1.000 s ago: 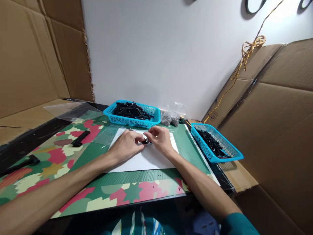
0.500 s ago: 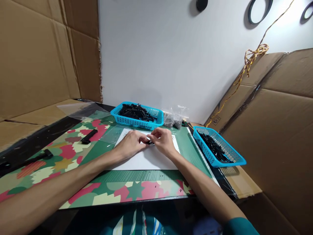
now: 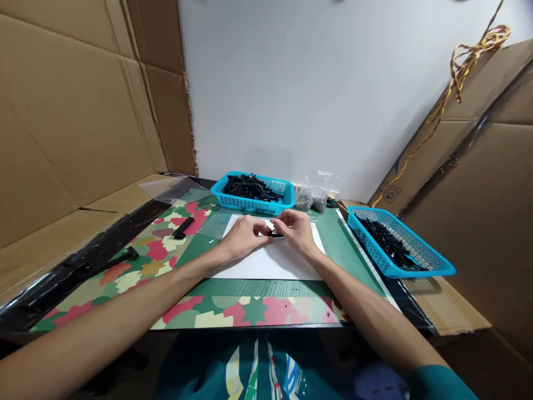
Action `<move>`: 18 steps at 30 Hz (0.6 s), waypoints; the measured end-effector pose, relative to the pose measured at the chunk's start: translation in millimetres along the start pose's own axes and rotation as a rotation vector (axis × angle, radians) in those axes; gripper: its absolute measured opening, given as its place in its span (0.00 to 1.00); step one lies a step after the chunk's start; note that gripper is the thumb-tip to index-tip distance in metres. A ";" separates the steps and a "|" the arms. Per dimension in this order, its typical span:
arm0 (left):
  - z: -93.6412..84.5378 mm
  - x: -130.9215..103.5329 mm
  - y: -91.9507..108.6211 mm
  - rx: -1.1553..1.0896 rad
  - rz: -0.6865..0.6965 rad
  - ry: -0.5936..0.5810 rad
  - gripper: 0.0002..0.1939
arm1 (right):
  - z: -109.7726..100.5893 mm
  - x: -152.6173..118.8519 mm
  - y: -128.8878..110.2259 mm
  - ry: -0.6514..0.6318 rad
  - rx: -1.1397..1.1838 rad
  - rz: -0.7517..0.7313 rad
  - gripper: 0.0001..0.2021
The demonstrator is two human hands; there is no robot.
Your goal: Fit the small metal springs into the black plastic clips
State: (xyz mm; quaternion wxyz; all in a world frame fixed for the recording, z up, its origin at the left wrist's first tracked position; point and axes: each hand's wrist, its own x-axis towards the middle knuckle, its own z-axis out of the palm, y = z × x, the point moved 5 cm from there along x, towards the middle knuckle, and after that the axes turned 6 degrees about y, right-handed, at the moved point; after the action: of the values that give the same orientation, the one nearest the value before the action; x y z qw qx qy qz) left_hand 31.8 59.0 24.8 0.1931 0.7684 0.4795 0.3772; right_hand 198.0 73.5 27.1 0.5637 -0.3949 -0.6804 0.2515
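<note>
My left hand [image 3: 245,238] rests on the white sheet [image 3: 266,264], its thumb and fingers closed on a small black plastic part [image 3: 276,234]. Right beside it, my right hand [image 3: 298,232] is bent over the same part with thumb and fingertips pinched together. Whatever those right fingertips hold is too small and hidden to make out. Beyond the hands stands a blue basket [image 3: 250,206] filled with black plastic parts [image 3: 250,188]. A second blue basket [image 3: 433,271] of similar black parts [image 3: 389,244] is to the right.
Clear bags of small metal pieces [image 3: 312,200] lie by the wall. On the patterned mat [image 3: 160,266] at left are a black bar-shaped part [image 3: 184,228] and a black tool-like item [image 3: 125,256]. Cardboard walls [image 3: 83,100] flank the table. A yellow cord [image 3: 470,61] hangs at right.
The whole view has shifted, so the table and baskets appear farther right. Both hands stay together at the black part on the sheet, with only slight finger movement.
</note>
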 end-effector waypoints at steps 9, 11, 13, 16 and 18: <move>-21.3 8.1 -4.7 0.059 0.045 0.203 0.10 | -51.2 26.0 35.5 0.108 0.123 0.255 0.14; -24.3 8.6 -6.1 0.090 0.048 0.202 0.09 | -59.3 26.5 40.5 0.064 -0.176 0.191 0.10; -25.8 8.5 -5.9 0.109 0.051 0.193 0.09 | -61.3 25.2 41.9 -0.006 -0.483 0.089 0.11; -25.4 7.6 -2.3 0.115 0.073 0.168 0.08 | -57.9 21.9 43.3 -0.109 -0.663 0.037 0.11; -24.7 6.8 0.8 0.117 0.086 0.156 0.08 | -54.9 20.2 44.1 -0.153 -0.646 0.055 0.09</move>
State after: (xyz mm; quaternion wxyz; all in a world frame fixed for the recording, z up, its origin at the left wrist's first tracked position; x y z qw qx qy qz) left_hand 15.1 63.0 43.8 0.0937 0.7665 0.4810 0.4151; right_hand 261.1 109.2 16.9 0.3496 -0.5513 -0.7546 0.0667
